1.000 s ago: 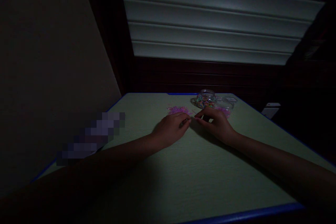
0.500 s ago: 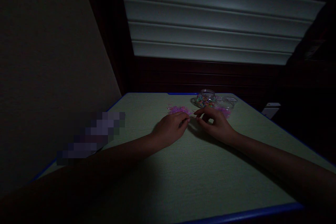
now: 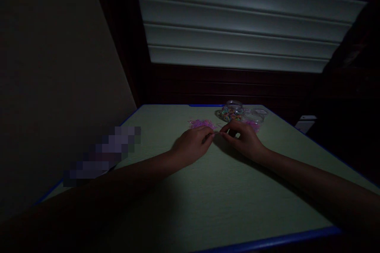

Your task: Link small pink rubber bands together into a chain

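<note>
My left hand is pinched, thumb against fingers, just in front of a pile of small pink and purple rubber bands. Opposite it, my right hand pinches with thumb and index finger. A thin pale rubber band stretches across the small gap between the two sets of fingertips. Its finer detail is lost in the dim light. Behind my right hand stand a clear jar of multicoloured bands and a clear container with pink bands, partly covered by the hand.
The pale green table has a blue edge. A blurred-out item lies along its left side by the wall. A clear lid rests near the back right. Beyond the right edge is a white object. A slatted panel rises behind.
My right index finger and thumb have closed together on the strand, where they were apart before. My left hand stays in nearly the same place.
</note>
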`<state>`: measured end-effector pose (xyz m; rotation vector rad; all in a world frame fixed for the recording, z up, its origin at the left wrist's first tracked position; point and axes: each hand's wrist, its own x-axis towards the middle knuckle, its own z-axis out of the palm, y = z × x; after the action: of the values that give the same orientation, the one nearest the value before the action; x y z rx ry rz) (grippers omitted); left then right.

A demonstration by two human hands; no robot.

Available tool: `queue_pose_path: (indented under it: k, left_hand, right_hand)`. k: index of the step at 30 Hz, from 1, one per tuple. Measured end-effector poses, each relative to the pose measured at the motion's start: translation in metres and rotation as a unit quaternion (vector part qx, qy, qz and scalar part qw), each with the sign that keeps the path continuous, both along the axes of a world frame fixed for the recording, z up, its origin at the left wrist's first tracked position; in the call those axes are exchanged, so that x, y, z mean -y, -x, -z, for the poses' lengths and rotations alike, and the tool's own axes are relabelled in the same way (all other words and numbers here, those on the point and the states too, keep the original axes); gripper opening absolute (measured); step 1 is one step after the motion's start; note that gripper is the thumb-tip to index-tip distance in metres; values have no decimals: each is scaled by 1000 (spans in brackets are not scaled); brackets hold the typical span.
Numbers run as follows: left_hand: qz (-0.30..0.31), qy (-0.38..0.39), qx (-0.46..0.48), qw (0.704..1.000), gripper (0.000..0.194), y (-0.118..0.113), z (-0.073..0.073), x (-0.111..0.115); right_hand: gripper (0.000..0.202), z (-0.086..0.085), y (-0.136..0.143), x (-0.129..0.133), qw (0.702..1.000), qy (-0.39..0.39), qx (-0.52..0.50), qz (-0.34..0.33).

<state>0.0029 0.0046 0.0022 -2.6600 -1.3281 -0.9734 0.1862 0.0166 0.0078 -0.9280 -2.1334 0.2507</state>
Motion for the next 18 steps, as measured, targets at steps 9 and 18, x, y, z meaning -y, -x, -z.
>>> queue_pose_path:
  k: [9,18]
  left_hand:
    - [0,2,-2,1000,17,0,1,-1]
    - [1,8,-7,1000,18,1,1,-1]
  right_hand:
    - [12,-1,-3,1,1000,1,17,-6]
    - [13,-10,-14,-7,992,-98,70,44]
